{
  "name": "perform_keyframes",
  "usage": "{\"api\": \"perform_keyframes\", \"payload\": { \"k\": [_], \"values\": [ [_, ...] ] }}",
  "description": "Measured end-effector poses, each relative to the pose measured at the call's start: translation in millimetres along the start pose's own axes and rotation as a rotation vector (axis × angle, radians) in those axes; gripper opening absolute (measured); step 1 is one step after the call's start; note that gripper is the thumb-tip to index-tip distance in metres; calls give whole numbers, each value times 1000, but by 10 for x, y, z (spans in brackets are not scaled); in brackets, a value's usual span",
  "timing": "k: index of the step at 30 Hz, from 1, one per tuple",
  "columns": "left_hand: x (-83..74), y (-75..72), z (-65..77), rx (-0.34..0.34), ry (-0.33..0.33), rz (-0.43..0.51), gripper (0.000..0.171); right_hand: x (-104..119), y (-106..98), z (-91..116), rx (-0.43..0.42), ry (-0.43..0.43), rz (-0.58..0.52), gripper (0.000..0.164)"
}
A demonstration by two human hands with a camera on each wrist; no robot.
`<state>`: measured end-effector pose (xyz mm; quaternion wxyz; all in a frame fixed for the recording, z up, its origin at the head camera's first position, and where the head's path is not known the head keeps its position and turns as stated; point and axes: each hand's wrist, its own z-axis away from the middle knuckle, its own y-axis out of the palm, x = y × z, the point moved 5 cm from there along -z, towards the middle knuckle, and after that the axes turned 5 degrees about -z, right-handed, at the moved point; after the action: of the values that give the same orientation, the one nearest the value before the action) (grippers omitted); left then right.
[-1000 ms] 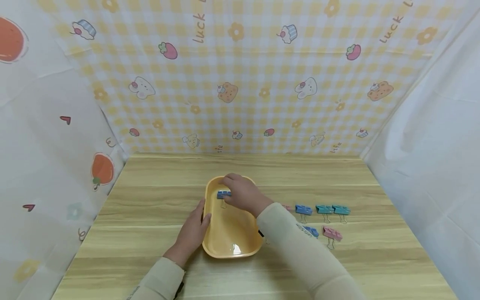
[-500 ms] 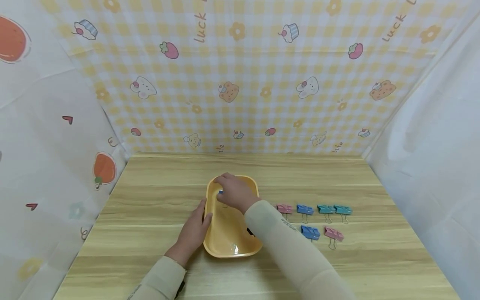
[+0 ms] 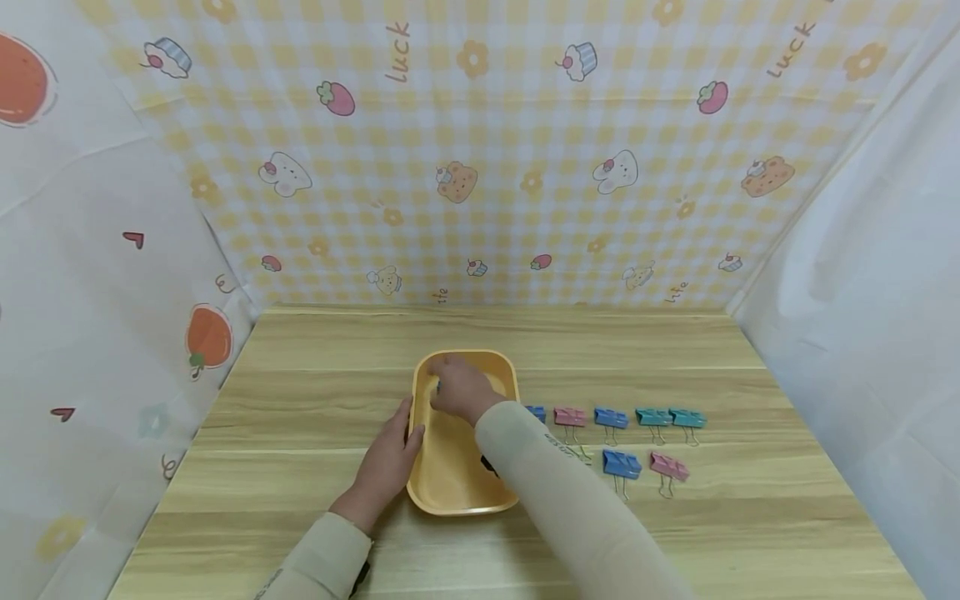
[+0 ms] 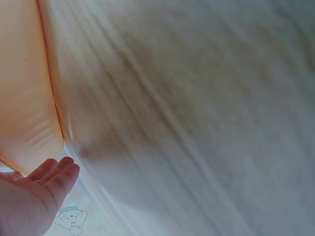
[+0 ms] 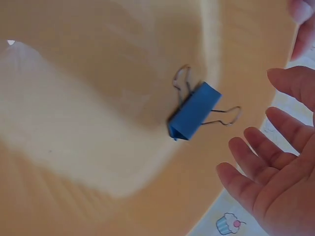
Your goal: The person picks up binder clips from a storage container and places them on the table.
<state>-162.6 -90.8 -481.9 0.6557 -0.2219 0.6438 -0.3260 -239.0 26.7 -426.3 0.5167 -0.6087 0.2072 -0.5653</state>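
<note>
A yellow-orange plastic basin point(image 3: 461, 511) stands on the table in the head view. My left hand point(image 3: 387, 457) grips its left rim, thumb over the edge and fingers along the outer wall; the left wrist view has those fingers point(image 4: 63, 177) beside the basin wall. Over the basin's far left part is my right hand point(image 3: 461, 389). In the right wrist view this hand point(image 5: 275, 162) has its fingers spread, with nothing between them. A blue binder clip point(image 5: 194, 112), both wire handles folded out, lies inside the basin a little apart from the fingertips; in the head view the hand mostly covers it.
To the right of the basin, binder clips lie in two rows: blue point(image 3: 611, 418), pink point(image 3: 570, 417) and several others, including a teal one point(image 3: 687, 418). My right sleeve point(image 3: 570, 492) covers part of the rows. A patterned cloth point(image 3: 480, 167) hangs behind the table point(image 3: 322, 350).
My right hand has shifted left and slightly down over the basin, covering the blue clip in the head view. Its sleeve now uncovers more clips on the table. The left hand stays at the rim.
</note>
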Motion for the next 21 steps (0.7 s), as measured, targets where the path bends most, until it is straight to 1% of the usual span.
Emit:
{"api": "perform_keyframes", "payload": {
  "k": [6, 11, 16, 21],
  "values": [
    [-4, -3, -2, 0, -1, -5, 60, -67, 91, -19, 41, 54, 78, 51],
    [-6, -6, -9, -1, 0, -1, 60, -107, 148, -27, 64, 103, 97, 58],
    [-25, -13, -2, -5, 3, 13, 60, -167, 224, -50, 86, 132, 134, 65],
    [-38, -20, 5, -12, 9, 24, 60, -234, 293, -81, 90, 157, 137, 64]
  ]
}}
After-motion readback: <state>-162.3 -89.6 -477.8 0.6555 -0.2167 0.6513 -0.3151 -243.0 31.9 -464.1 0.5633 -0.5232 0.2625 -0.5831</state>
